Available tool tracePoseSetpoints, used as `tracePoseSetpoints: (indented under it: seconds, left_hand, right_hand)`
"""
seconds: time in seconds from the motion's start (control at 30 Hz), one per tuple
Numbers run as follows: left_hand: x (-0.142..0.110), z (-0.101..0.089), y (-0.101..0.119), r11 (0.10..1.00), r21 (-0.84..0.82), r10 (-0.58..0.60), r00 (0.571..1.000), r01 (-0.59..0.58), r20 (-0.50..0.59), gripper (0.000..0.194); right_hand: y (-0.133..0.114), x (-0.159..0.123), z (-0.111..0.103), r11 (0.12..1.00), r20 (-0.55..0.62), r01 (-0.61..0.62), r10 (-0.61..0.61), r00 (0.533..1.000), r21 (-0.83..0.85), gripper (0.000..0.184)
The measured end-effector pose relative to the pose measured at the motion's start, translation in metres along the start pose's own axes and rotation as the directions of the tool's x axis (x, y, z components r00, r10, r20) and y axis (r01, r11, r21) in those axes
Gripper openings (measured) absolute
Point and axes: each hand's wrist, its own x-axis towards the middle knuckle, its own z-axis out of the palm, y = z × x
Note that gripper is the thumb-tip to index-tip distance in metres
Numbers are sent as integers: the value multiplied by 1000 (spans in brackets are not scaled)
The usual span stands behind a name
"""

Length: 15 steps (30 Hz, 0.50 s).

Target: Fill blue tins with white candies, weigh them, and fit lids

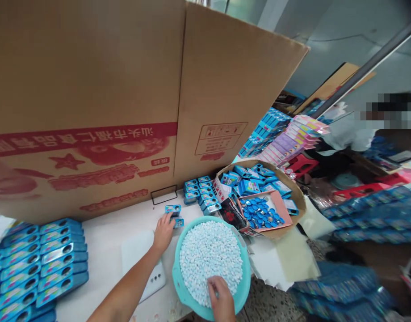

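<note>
My left hand has its fingers curled on a small blue tin standing on the white table. A second blue tin sits just beside those fingers. In front of me a turquoise basin is filled with small white and pale blue pellets. My right hand is over the near part of the basin, thumb and fingers bent together at the pellets' surface. What lies between its fingertips is mostly hidden.
Rows of blue tins stand at left, another group by the large cardboard box. At right a cardboard tray holds blue tins and a pink box of round blue caps. A white phone lies left of the basin.
</note>
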Motion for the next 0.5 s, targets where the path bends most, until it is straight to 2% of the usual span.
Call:
tracePoseSetpoints:
  seconds: [0.1,0.2,0.37,0.5]
  left_hand:
    - [-6,2,9,999,-24,37,996,-35,84,25]
    - [-15,-11,16,998,-60,-3,991,11,135,27]
    - [-55,-62,11,981,-124,-151,988,152,19,40]
    - [-102,-103,-1,964,-127,-230,972,235,54,38]
  right_hand:
    - [2,8,-17,1000,80,-1,4,997,-29,36]
    - [6,13,-30,998,123,-19,26,992,-59,34]
    - [16,14,-45,997,167,-43,52,984,-59,33]
    - [22,9,-51,996,185,-52,64,981,-71,37]
